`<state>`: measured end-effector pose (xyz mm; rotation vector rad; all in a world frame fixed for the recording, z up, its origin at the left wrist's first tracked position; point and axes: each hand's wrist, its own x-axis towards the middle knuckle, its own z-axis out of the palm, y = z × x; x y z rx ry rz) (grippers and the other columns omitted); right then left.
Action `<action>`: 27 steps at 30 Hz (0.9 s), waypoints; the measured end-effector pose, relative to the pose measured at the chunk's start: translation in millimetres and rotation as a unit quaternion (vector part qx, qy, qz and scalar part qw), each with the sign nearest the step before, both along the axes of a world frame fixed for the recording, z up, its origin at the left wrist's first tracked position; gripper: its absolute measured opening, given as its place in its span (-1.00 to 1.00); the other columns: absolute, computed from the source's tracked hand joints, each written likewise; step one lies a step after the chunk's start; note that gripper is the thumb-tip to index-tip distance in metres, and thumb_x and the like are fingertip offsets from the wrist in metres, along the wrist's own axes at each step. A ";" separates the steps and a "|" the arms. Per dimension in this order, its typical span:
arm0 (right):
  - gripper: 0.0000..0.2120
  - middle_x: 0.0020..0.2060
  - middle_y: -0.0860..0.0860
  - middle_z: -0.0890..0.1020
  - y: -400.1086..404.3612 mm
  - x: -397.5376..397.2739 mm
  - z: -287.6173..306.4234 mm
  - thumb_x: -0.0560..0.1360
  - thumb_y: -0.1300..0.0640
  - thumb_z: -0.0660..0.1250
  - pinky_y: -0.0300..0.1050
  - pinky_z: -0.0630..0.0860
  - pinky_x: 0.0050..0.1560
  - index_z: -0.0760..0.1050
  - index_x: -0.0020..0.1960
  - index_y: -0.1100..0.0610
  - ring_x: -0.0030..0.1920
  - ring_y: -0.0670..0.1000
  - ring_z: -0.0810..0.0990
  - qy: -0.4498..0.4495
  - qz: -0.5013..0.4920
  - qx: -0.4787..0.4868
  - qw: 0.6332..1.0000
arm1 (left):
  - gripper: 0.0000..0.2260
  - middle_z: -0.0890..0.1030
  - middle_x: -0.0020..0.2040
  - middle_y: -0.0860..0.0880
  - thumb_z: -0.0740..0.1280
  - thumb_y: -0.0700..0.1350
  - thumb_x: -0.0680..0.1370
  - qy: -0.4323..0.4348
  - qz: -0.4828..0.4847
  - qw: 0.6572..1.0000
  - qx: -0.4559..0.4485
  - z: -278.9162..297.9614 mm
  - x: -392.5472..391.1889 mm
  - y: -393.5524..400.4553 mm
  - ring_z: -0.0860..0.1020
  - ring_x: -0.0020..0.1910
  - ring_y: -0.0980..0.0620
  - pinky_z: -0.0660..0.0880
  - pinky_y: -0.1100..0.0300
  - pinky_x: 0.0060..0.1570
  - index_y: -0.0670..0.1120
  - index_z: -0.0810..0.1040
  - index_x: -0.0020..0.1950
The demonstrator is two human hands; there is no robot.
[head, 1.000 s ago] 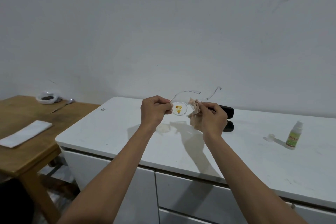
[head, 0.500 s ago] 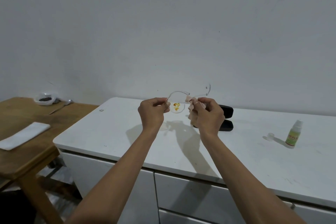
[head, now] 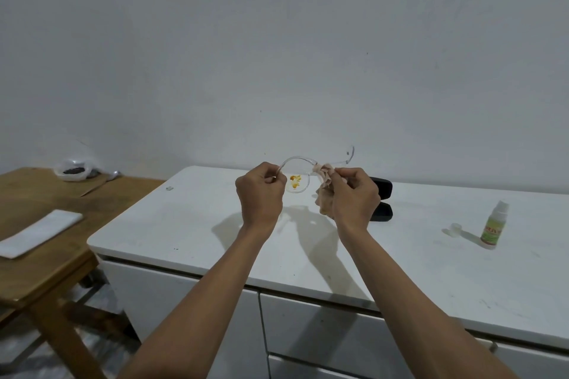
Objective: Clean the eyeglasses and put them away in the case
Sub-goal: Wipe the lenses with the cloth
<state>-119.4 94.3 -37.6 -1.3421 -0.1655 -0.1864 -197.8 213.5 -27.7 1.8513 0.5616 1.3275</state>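
I hold clear-framed eyeglasses (head: 298, 177) in the air above the white counter (head: 191, 224). My left hand (head: 260, 194) pinches the frame at its left end. The left lens carries a yellow-orange smear. My right hand (head: 354, 197) presses a crumpled beige cloth (head: 323, 191) over the right lens, which is hidden by it. One temple arm (head: 349, 155) sticks out up and to the right. Behind my right hand lies the open black glasses case (head: 381, 197), partly hidden.
A small green-labelled spray bottle (head: 492, 226) stands at the counter's right, its clear cap (head: 454, 229) beside it. To the left is a wooden table (head: 46, 261) with a folded white cloth (head: 40, 232), a plastic bag of dark bits (head: 72, 171) and a spoon (head: 112, 175).
Both hands have stayed close together with the glasses. The glasses have tilted so the temples swung back and to the right. The cloth has shifted under my right fingers on the right lens.
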 end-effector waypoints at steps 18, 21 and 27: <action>-0.84 -0.26 0.02 0.75 -2.2 1.7 -0.4 0.49 0.17 0.53 -0.06 0.66 -0.14 0.67 -0.25 0.01 -0.16 0.05 0.76 -0.009 0.056 -0.034 0.998 | -0.90 0.69 -0.35 -0.02 0.44 -0.36 0.39 -0.037 -0.004 0.999 -0.022 9.6 2.9 2.7 0.67 -0.32 0.12 0.60 0.20 -0.17 -0.19 0.72 -0.19; -0.86 -0.33 0.13 0.72 -11.4 1.3 -6.4 0.45 0.23 0.50 0.01 0.65 -0.24 0.66 -0.28 0.10 -0.26 0.14 0.76 -0.018 0.090 -0.071 0.993 | -0.90 0.70 -0.35 -0.05 0.45 -0.37 0.39 -0.022 -0.007 0.999 -0.027 2.5 -1.3 10.5 0.70 -0.31 0.06 0.66 0.07 -0.14 -0.20 0.71 -0.20; -0.89 -0.29 -0.02 0.69 -7.1 -3.6 -1.4 0.50 0.25 0.44 -0.39 0.48 -0.28 0.62 -0.21 0.17 -0.28 -0.14 0.64 0.003 -0.005 -0.002 1.000 | -0.90 0.67 -0.36 0.00 0.47 -0.38 0.38 -0.015 -0.025 1.000 0.000 1.4 -5.3 3.7 0.66 -0.32 0.18 0.63 0.16 -0.17 -0.20 0.68 -0.23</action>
